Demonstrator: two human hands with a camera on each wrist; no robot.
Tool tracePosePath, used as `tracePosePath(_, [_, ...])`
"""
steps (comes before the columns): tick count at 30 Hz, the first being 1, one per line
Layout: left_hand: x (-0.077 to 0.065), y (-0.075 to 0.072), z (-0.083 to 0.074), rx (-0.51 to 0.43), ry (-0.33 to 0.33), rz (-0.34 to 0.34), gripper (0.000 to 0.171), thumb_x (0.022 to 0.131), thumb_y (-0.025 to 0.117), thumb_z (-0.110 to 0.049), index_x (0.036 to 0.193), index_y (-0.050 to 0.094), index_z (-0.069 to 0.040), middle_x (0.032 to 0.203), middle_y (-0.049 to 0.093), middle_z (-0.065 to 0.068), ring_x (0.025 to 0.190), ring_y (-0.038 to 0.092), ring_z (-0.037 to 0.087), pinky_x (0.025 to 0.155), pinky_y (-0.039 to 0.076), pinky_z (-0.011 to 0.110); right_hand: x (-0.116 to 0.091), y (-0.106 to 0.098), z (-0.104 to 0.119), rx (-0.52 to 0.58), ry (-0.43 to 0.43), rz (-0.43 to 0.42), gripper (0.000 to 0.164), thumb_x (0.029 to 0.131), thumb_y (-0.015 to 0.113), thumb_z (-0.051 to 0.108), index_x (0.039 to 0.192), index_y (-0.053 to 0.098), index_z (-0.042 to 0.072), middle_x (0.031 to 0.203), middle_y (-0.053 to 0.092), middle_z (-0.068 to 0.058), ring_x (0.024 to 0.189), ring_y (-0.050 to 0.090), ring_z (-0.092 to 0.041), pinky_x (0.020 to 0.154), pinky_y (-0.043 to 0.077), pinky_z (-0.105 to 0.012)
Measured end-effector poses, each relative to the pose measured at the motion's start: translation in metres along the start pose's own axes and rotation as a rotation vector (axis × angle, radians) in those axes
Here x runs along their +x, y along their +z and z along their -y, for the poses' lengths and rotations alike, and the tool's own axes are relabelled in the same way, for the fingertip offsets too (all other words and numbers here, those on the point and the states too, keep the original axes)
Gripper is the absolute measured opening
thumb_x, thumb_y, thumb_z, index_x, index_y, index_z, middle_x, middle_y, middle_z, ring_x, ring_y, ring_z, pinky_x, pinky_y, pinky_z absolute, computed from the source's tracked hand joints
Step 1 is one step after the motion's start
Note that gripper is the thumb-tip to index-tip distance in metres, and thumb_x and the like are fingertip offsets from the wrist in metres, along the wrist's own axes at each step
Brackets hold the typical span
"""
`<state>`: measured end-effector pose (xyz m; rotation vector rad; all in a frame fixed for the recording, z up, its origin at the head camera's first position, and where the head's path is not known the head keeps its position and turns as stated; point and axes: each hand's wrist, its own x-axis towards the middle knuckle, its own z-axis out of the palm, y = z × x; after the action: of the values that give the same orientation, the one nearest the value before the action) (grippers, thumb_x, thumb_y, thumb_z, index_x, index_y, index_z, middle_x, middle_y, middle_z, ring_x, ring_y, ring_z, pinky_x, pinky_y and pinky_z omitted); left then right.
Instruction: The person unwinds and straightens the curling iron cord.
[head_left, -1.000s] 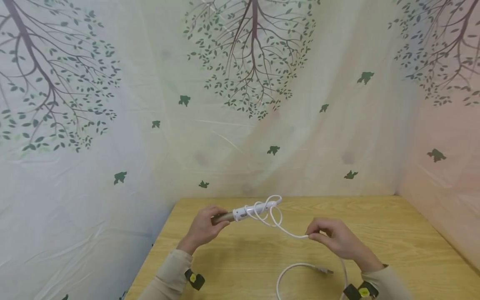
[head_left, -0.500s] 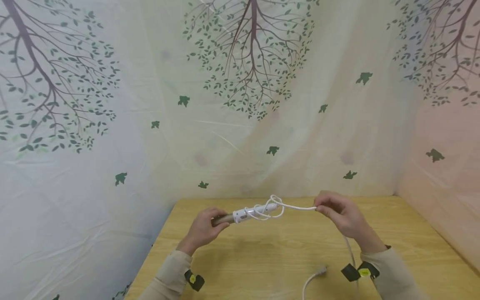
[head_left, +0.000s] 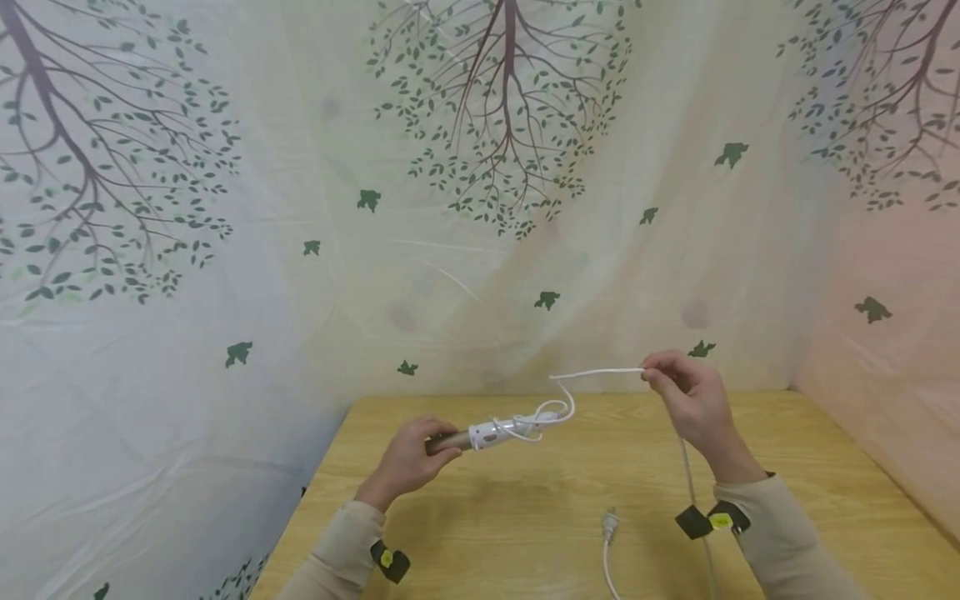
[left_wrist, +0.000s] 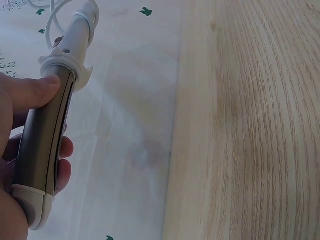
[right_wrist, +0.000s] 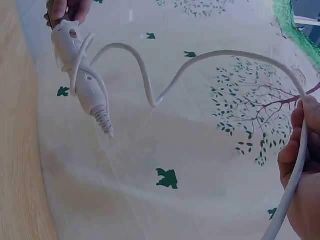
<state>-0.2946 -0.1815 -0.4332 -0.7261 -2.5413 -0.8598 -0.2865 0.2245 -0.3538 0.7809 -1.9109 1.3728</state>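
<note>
My left hand (head_left: 407,460) grips a curling iron (head_left: 491,434) by its bronze barrel, above the table. In the left wrist view the thumb lies along the barrel (left_wrist: 44,130), fingers curled behind it. The white handle (right_wrist: 85,85) points right, with loose turns of white power cord (head_left: 603,372) around it. Raised at the right, my right hand (head_left: 693,404) pinches the cord between thumb and fingers. From the handle the cord runs in a bend up to that hand, then hangs down past the wrist. Its plug (head_left: 610,525) is low in the head view, near the front.
A wood-grain table (head_left: 510,508) lies beneath both hands. Behind and beside it hang pale curtains (head_left: 465,325) printed with trees and green leaves. Wrist cameras (head_left: 390,561) are strapped over both beige sleeves.
My right hand has risen and moved slightly right, drawing the cord up, and a cord loop at the handle's end has loosened. The plug has shifted left. The left hand stays nearly still.
</note>
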Motion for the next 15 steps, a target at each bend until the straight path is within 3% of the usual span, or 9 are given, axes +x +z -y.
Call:
tracePosePath(8, [-0.001, 0.000, -0.003, -0.009, 0.018, 0.035, 0.022, 0.082, 0.079, -0.020, 0.103, 0.072, -0.015, 0.095, 0.068, -0.006, 0.078, 0.058, 0.006, 0.067, 0.047, 0.022, 0.002, 0.001, -0.009, -0.064, 0.120, -0.102, 0.006, 0.094, 0.059, -0.003, 0.097, 0.063, -0.006, 0.083, 0.059, 0.011, 0.071, 0.050, -0.006, 0.061, 0.042, -0.015])
tracePosePath(15, [-0.003, 0.000, -0.003, -0.024, 0.057, 0.062, 0.022, 0.082, 0.079, -0.019, 0.102, 0.072, -0.015, 0.095, 0.067, -0.006, 0.078, 0.057, 0.005, 0.068, 0.047, 0.023, 0.003, 0.001, -0.028, -0.138, 0.249, -0.182, 0.015, 0.097, 0.059, 0.009, 0.100, 0.064, -0.005, 0.086, 0.063, -0.003, 0.076, 0.055, -0.003, 0.067, 0.044, -0.012])
